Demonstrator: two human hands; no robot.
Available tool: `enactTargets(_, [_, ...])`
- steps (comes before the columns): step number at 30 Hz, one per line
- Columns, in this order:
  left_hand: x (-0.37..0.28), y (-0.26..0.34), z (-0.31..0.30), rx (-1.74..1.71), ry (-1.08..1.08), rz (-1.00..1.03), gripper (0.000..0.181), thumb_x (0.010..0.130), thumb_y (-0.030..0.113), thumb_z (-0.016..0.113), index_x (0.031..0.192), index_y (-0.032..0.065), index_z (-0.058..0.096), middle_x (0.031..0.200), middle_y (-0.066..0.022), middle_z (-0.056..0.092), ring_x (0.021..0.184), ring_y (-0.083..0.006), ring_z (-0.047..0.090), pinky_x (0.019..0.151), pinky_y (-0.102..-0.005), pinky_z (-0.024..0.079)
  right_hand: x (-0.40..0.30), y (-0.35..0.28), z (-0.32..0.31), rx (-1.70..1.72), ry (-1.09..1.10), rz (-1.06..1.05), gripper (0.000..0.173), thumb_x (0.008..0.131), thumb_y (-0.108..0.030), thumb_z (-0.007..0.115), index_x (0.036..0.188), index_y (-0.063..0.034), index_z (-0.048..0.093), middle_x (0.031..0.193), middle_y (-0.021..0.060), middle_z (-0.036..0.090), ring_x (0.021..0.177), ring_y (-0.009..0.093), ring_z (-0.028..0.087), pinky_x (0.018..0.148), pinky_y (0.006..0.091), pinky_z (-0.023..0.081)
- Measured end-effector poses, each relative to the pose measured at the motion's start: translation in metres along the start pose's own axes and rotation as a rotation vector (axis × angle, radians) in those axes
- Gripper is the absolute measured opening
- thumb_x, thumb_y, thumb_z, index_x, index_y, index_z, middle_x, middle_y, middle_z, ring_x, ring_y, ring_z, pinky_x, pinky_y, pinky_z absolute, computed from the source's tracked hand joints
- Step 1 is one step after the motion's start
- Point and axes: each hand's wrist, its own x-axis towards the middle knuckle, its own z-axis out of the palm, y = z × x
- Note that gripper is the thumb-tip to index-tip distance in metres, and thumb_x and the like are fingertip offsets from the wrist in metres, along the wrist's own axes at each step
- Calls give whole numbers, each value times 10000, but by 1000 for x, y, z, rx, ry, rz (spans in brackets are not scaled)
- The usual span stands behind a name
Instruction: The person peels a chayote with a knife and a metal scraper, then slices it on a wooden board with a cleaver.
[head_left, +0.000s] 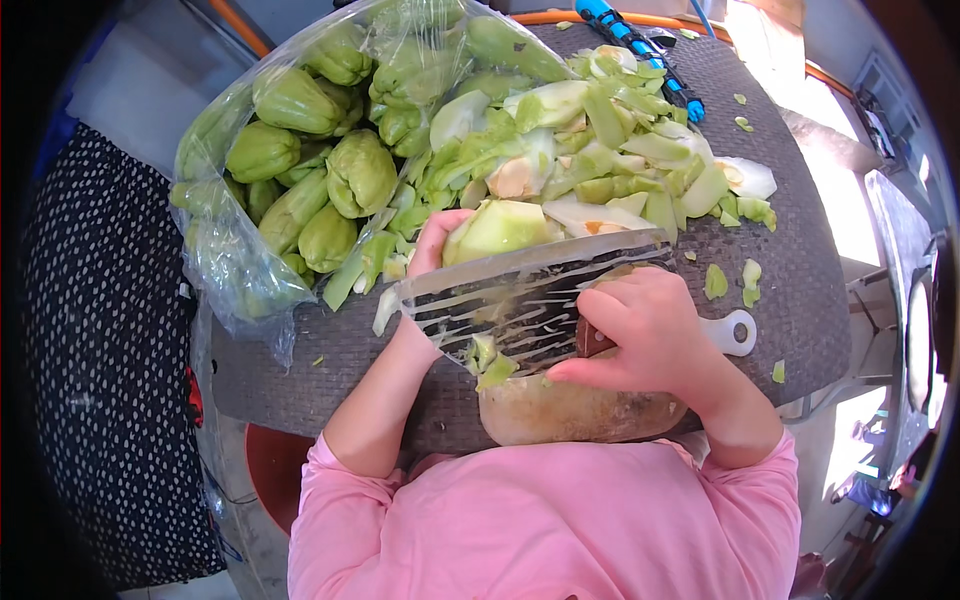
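In my right hand is a broad cleaver, gripped near its brown handle. Its wide dark blade is streaked with pale residue and has green scraps stuck near the lower left corner. Behind the blade, my left hand holds a partly peeled chayote; most of those fingers are hidden. The blade's upper edge crosses in front of the chayote, and I cannot tell whether they touch. Under my hands lies a stained pale cutting board with a white looped handle.
A clear plastic bag of several whole chayotes stands at the back left. Beside it are heaped chayote peels and cut pieces. A blue and black rod-like object lies behind them on the dark woven-textured table. Dotted dark fabric hangs at left.
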Motion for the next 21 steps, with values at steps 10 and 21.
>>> enactTargets(10, [-9,26,5,331,-87,171,695,596,128,814,1199,68,475,1092,-48,560,1018,-155,558,899,-302,454,5,79,-17,-19,427,669,518,874,-458,652,653,-12,510,531,78,487,491,192,461,490,330,357])
enactTargets(21, [5,31,-18,896,-291,222,506,709,349,796,1074,42,627,855,-113,673,757,-233,664,694,-319,510,-1,60,-8,200,216,493,485,857,-411,679,654,-14,486,525,49,414,495,138,364,480,308,314])
